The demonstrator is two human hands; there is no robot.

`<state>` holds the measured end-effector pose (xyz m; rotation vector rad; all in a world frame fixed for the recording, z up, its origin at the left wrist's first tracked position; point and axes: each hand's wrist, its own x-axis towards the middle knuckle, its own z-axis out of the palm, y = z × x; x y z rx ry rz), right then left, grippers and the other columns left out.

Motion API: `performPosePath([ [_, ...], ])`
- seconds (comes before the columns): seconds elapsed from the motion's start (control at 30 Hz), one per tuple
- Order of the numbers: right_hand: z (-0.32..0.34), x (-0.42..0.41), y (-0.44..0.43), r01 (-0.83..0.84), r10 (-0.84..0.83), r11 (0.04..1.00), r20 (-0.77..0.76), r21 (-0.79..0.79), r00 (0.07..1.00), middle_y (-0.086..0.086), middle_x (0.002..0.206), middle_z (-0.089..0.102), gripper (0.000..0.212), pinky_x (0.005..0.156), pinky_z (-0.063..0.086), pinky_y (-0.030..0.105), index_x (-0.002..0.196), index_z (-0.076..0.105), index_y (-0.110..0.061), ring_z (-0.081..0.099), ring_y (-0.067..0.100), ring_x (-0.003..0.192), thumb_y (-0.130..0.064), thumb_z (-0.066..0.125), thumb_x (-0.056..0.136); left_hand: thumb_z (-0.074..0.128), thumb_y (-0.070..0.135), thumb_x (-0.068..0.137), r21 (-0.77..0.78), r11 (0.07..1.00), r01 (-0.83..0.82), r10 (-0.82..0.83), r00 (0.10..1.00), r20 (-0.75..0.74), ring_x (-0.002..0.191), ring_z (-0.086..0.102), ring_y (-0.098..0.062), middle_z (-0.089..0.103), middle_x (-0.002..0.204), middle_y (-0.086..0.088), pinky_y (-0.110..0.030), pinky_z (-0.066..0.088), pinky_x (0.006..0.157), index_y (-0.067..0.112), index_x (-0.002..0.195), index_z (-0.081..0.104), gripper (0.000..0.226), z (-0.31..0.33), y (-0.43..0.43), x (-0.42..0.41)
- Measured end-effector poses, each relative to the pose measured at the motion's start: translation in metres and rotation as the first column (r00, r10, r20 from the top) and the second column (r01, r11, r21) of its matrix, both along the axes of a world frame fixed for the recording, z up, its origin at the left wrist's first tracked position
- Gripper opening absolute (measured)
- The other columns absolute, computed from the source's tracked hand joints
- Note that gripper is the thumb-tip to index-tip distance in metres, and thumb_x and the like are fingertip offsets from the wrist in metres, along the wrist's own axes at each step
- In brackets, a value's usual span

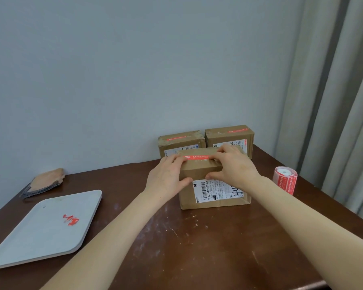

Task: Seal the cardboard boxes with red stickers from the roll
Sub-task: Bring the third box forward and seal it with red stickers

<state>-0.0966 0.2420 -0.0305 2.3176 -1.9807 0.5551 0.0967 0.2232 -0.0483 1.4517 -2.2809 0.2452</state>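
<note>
In the head view, a brown desk (197, 248) stands against a pale wall, with a grey curtain (333, 101) at the right. The front box (199, 170), of plain cardboard, sits on the desk towards its far right side. A red sticker (197, 157) with small white print too fine to read lies across its taped top.

The left hand (168, 176) and right hand (235, 166) each clamp the box's top front edge. Their fingers (177, 159) curl over the top onto the two ends of the sticker, and the thumbs press the front face. That face carries a white shipping label (216, 190) with a barcode, the number "SF0229459135909", the letters "WU" and some black handwriting. The right wrist partly covers it.

Two more cardboard boxes stand just behind, side by side against the wall. The rear left box (180, 143) and the rear right box (228, 136) each bear a red sticker on top and a white label in front, the text illegible.

The sticker roll (285, 180) stands upright on the desk to the right of the front box, apart from it. It is red with white lettering that cannot be made out.

At the left lies a grey tray (29, 243) holding crumpled red scraps (71, 220). Beyond it is a tan pad with a dark edge (44, 182).
</note>
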Motion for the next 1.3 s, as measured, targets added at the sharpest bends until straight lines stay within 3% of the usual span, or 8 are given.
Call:
performPosePath([
  [0.13,0.003,0.0,0.0,0.002,-0.001,1.0,-0.017,0.022,1.0,-0.002,0.118,0.046,0.06,0.095,0.044,0.038,0.126,0.057,-0.027,0.039,0.018,0.117,-0.059,0.067,0.076,0.061,0.045,0.085,0.01,1.0,0.009,-0.009,0.999,-0.049,0.132,0.035,-0.013,0.038,0.145,0.005,-0.03,0.039,0.102,0.023,0.14,0.039,0.063,-0.001,0.0,-0.001],
  [0.23,0.005,-0.001,-0.002,0.005,-0.007,0.999,0.029,0.052,1.0,-0.002,0.116,0.048,0.065,0.092,0.045,0.038,0.128,0.052,-0.027,0.044,0.018,0.114,-0.056,0.071,0.073,0.065,0.047,0.08,0.027,1.0,-0.014,0.015,0.999,-0.04,0.124,0.043,-0.012,0.047,0.134,0.005,-0.029,0.043,0.094,0.022,0.133,0.042,0.063,0.003,-0.003,-0.001],
  [0.4,0.007,0.001,-0.008,0.029,-0.03,0.996,0.006,0.089,1.0,0.002,0.129,0.046,0.085,0.1,0.042,0.042,0.139,0.04,-0.029,0.042,0.022,0.122,-0.063,0.071,0.068,0.065,0.054,0.077,0.053,0.999,0.0,0.0,1.0,-0.001,0.125,0.041,-0.016,0.041,0.138,0.003,-0.033,0.047,0.093,0.024,0.144,0.028,0.082,0.006,-0.01,0.002],
  [0.67,0.002,0.003,-0.012,0.054,-0.049,0.996,-0.071,0.069,0.996,0.001,0.123,0.046,0.08,0.1,0.041,0.041,0.133,0.049,-0.032,0.042,0.022,0.118,-0.073,0.065,0.066,0.068,0.056,0.073,0.107,0.994,-0.023,0.021,1.0,0.02,0.116,0.046,-0.017,0.037,0.129,0.0,-0.033,0.05,0.087,0.024,0.139,0.037,0.08,0.006,-0.016,-0.002],
  [0.8,0.0,0.002,-0.011,0.055,-0.052,0.998,-0.075,0.042,0.996,0.001,0.123,0.046,0.08,0.1,0.041,0.039,0.133,0.047,-0.032,0.042,0.021,0.119,-0.073,0.064,0.067,0.067,0.053,0.075,0.138,0.99,-0.003,0.005,1.0,-0.012,0.11,0.051,-0.017,0.034,0.133,0.001,-0.031,0.05,0.087,0.02,0.143,0.032,0.084,0.005,-0.014,-0.004],
  [1.0,0.004,0.0,-0.006,0.028,-0.029,0.999,0.02,0.046,0.999,0.001,0.128,0.046,0.082,0.097,0.042,0.038,0.141,0.039,-0.035,0.041,0.02,0.122,-0.062,0.07,0.07,0.069,0.048,0.077,0.124,0.992,0.011,-0.001,0.997,-0.08,0.116,0.051,-0.017,0.038,0.136,0.002,-0.029,0.045,0.089,0.02,0.143,0.03,0.081,0.004,-0.006,0.002],
  [1.13,0.001,-0.003,-0.001,-0.004,0.003,1.0,0.048,0.02,0.999,-0.003,0.118,0.046,0.064,0.086,0.041,0.03,0.13,0.054,-0.032,0.044,0.016,0.113,-0.058,0.069,0.074,0.066,0.044,0.081,0.092,0.995,0.038,-0.032,0.997,-0.066,0.116,0.05,-0.015,0.041,0.135,0.005,-0.026,0.043,0.084,0.025,0.139,0.036,0.067,0.003,-0.001,0.005],
  [1.3,0.006,-0.001,-0.002,-0.003,0.002,0.998,0.025,0.061,1.0,-0.002,0.118,0.046,0.062,0.091,0.043,0.034,0.131,0.056,-0.032,0.044,0.017,0.114,-0.058,0.069,0.075,0.066,0.043,0.081,0.071,0.997,0.008,-0.006,0.999,-0.04,0.119,0.047,-0.012,0.042,0.134,0.006,-0.026,0.042,0.087,0.025,0.137,0.04,0.064,0.007,-0.002,0.002],
])
